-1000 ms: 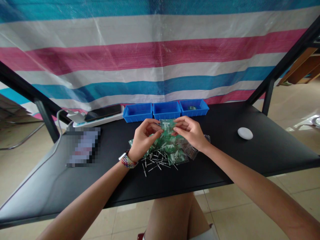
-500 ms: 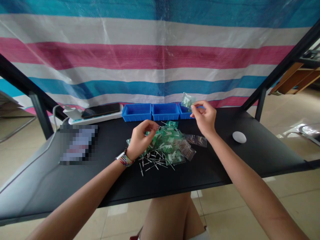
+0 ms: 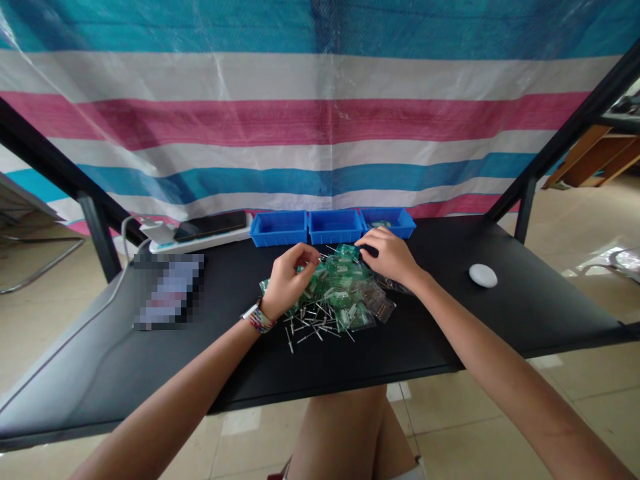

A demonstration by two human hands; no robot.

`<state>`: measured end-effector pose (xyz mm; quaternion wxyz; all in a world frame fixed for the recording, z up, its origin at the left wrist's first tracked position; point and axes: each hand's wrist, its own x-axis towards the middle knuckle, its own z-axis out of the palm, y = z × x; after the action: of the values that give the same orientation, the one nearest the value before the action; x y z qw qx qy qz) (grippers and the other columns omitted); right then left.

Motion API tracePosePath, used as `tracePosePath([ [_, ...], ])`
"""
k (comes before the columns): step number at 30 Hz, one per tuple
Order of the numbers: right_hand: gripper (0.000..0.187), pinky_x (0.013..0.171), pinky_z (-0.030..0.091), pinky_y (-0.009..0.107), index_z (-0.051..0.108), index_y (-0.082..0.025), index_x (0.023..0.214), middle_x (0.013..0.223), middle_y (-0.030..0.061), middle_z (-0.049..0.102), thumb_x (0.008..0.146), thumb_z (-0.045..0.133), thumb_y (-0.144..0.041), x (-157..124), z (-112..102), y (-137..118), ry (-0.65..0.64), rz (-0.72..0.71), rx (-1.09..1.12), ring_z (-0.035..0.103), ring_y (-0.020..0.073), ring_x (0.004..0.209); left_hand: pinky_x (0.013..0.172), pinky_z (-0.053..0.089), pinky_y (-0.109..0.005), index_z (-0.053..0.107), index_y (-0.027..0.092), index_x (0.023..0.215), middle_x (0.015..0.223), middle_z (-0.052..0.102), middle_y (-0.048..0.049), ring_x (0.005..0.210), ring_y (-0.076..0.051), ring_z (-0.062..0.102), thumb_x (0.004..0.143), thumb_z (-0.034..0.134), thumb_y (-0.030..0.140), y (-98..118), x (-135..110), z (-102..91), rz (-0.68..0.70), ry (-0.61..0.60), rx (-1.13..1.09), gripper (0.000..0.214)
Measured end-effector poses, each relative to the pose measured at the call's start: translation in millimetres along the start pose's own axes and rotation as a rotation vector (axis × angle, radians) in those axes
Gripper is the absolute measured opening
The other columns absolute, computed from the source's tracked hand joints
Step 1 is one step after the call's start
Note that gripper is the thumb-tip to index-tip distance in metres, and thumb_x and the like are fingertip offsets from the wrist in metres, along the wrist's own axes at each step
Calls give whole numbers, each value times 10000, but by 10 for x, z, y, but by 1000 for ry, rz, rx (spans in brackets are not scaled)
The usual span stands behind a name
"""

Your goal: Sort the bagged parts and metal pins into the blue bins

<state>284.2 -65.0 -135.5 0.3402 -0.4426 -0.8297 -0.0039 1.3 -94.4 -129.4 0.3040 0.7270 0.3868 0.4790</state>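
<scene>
My left hand (image 3: 293, 280) is over the left side of a mixed pile, its thumb and fingers closed in a pinch. What they hold, if anything, is too small to make out. At the pile's back right, my right hand (image 3: 391, 257) has thumb and fingers apart, with nothing between them. Small green-tinted plastic bags (image 3: 343, 280) make up most of the heap. A clear packet of brown pieces (image 3: 377, 301) lies at its right, and loose silver rivets (image 3: 313, 323) spread along its front. Inside the right blue bin (image 3: 406, 228) lies a small bag (image 3: 379, 224).
Beside that bin stand a middle blue bin (image 3: 336, 235) and a left blue bin (image 3: 279, 237). A dark phone (image 3: 213, 225) rests on a white power strip (image 3: 200, 243). A blurred-out device (image 3: 170, 291) lies left, a white oval object (image 3: 483, 275) right, on the black table (image 3: 400, 360).
My right hand has let go of the small bag, now in the right bin, and come down to the pile. My left hand stays pinched above the heap.
</scene>
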Motion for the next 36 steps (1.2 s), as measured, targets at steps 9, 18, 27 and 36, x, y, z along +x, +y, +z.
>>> tracePosePath([
  [9, 300, 1066, 523, 522, 799, -233, 1208, 1213, 86, 794, 958, 668, -131, -4, 162, 129, -188, -37, 40, 637, 317, 1165, 794, 563, -324, 700, 191, 954, 947, 762, -58, 869, -198, 716, 949, 634, 262, -10, -9, -6, -6, -18, 13, 97],
  [18, 307, 1047, 529, 499, 755, -236, 1220, 1214, 78, 767, 955, 660, -115, 0, 94, 164, -236, -58, 92, 635, 305, 1146, 801, 559, -319, 703, 183, 952, 956, 769, -61, 886, -195, 718, 914, 619, 200, -10, -16, -3, 2, -57, 7, 93],
  [27, 310, 971, 550, 449, 755, -219, 1192, 1037, 87, 732, 980, 566, -96, -20, 50, 91, -187, -98, 44, 642, 281, 1057, 800, 559, -329, 698, 185, 938, 935, 754, -52, 871, -194, 714, 931, 638, 230, -13, -11, -5, -17, -50, -1, 75],
  [36, 236, 1044, 537, 473, 751, -234, 1145, 1227, 82, 765, 947, 683, -124, -21, 5, 222, -274, -134, 89, 657, 290, 1165, 802, 560, -337, 701, 187, 939, 941, 756, -54, 874, -197, 712, 927, 635, 226, -15, -9, -9, -19, -55, 9, 78],
])
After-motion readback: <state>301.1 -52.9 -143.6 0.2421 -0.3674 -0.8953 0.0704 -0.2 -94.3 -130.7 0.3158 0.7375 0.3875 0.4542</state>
